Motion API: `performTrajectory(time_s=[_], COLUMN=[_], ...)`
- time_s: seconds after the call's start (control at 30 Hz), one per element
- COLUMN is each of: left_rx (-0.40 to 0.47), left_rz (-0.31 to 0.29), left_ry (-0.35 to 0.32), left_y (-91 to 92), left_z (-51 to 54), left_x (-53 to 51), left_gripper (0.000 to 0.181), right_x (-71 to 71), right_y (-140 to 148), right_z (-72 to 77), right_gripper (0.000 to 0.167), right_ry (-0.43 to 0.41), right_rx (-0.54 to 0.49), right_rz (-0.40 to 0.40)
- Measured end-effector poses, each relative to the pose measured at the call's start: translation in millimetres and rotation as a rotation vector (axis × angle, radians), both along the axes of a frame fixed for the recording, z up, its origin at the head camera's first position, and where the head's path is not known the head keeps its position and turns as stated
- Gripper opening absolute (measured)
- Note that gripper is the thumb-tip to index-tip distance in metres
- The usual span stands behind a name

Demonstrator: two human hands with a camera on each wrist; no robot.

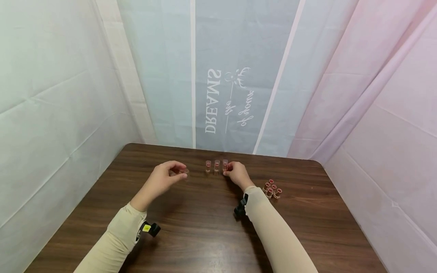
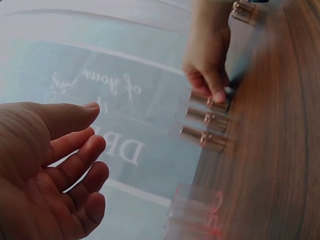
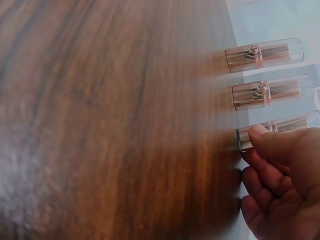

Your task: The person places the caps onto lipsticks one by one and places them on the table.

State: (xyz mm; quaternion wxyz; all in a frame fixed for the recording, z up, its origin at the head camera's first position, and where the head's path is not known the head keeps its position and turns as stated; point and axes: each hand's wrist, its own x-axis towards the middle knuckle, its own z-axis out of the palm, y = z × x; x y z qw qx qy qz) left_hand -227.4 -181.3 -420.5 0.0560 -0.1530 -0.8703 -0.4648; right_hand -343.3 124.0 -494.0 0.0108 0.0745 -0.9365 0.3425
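Three lipstick tubes with clear caps stand upright in a row near the table's back edge: the left one, the middle one and the right one. My right hand pinches the right tube low on its metallic base, thumb against it in the right wrist view. To the row's left, my left hand hovers with fingers loosely bent and nothing between them. Clear caps stand beside it, partly hidden by its fingers in the head view.
Several tubes with reddish tops cluster on the table, right of my right wrist. Fabric curtains hang behind and at both sides of the table.
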Motion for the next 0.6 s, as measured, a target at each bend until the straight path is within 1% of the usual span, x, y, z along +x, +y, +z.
performTrajectory(time_s=[0.13,0.33,0.4,0.5,0.6], left_rx=[0.006,-0.03,-0.026,-0.02,-0.016], left_rz=[0.025,0.059,0.066,0.071,0.071], left_ry=[0.003,0.022,0.021,0.017,0.02], left_y=[-7.7,-17.7,-20.0,-22.2,-23.3], left_z=[2.8,8.3,9.9,12.6,15.1], left_x=[-0.9,-1.3,-0.8,0.5,1.6], left_gripper=[0.025,0.032,0.032,0.03,0.029], right_x=[0.8,0.4,0.7,3.2,8.4], right_y=[0,-1,-1,1,5], right_z=[-1.0,0.4,1.4,6.3,20.0], right_gripper=[0.017,0.016,0.021,0.032,0.042], right_ry=[0.002,-0.002,-0.001,0.019,0.067], right_rx=[-0.001,0.011,0.017,0.016,0.005], right_rz=[-0.002,0.015,0.016,0.003,-0.02])
